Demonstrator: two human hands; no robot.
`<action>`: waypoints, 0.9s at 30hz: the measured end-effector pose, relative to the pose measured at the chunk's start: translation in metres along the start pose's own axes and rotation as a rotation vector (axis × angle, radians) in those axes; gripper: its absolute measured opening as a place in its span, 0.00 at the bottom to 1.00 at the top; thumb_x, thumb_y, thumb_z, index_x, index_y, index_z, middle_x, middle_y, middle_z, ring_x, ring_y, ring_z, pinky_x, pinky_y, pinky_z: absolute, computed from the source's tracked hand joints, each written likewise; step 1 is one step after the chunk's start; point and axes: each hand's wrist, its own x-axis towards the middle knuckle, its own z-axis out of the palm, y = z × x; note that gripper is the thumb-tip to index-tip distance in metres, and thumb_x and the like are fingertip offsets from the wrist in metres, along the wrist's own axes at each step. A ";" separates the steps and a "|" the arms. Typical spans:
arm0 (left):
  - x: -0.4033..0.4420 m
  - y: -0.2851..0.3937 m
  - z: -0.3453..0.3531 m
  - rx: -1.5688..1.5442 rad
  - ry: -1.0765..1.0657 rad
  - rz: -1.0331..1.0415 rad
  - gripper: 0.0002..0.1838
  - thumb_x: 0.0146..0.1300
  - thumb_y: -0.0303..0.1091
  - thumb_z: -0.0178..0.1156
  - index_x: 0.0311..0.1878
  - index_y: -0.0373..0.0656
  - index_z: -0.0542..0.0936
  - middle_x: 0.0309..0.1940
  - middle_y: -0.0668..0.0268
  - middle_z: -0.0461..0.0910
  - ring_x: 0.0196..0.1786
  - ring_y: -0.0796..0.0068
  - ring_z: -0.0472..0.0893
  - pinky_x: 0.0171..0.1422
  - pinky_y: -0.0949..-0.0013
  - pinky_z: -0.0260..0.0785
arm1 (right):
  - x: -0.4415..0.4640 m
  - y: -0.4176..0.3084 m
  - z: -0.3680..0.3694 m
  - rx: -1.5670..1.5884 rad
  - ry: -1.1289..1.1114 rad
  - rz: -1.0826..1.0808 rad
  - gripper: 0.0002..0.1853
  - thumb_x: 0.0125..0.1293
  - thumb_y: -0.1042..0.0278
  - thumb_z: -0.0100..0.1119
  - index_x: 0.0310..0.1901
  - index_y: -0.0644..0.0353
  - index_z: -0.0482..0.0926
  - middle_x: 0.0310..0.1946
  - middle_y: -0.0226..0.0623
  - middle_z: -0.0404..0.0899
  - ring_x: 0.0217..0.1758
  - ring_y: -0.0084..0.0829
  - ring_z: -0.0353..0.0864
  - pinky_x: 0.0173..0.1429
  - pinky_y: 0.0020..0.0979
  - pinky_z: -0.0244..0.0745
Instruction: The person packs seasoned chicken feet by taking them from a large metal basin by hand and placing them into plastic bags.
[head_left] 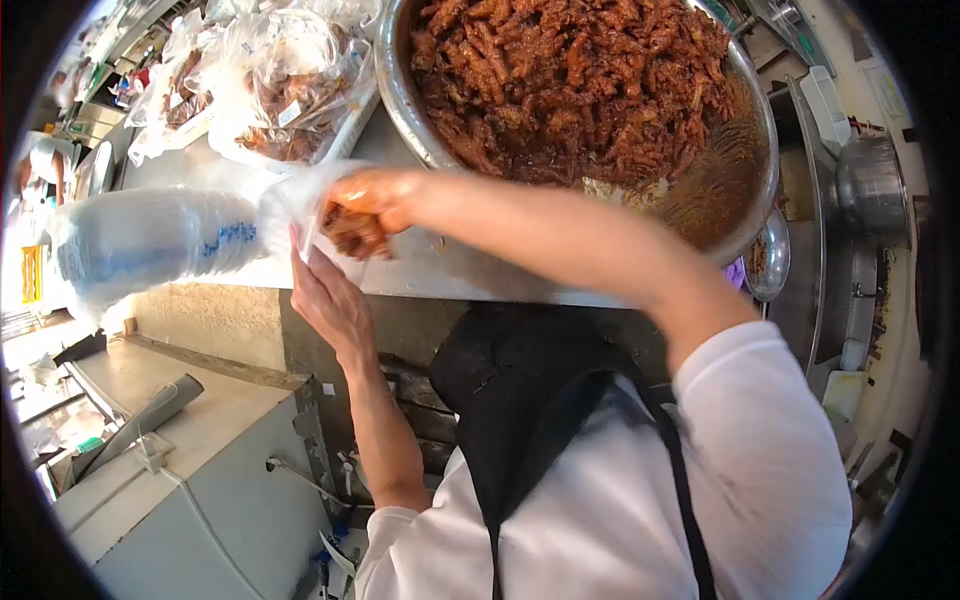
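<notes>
My right hand (375,195), smeared with reddish sauce and blurred by motion, grips a clump of saucy chicken feet (355,238) at the mouth of a clear plastic bag (285,205). From below, my left hand (332,305) pinches the edge of that bag, with its fingers pointing up beside the opening. The bag lies against a thick stack of clear plastic bags (150,240) with blue print. Beyond my right forearm, a large metal bowl (402,112) holds a heap of glossy brown chicken feet (570,90), with sauce smeared on its near right wall.
Filled clear bags (290,95) sit at the back left of the metal table (440,270). A white cabinet (220,480) stands at the lower left. To the right are a small metal bowl (770,255) and a steel pot (872,190).
</notes>
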 end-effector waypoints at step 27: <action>0.233 0.006 0.177 0.129 -0.364 0.616 0.21 0.69 0.41 0.49 0.62 0.43 0.72 0.48 0.50 0.80 0.51 0.51 0.80 0.53 0.58 0.71 | -0.286 -0.017 -0.165 -1.763 0.700 -0.077 0.25 0.60 0.71 0.60 0.60 0.57 0.71 0.59 0.45 0.72 0.64 0.45 0.69 0.65 0.42 0.66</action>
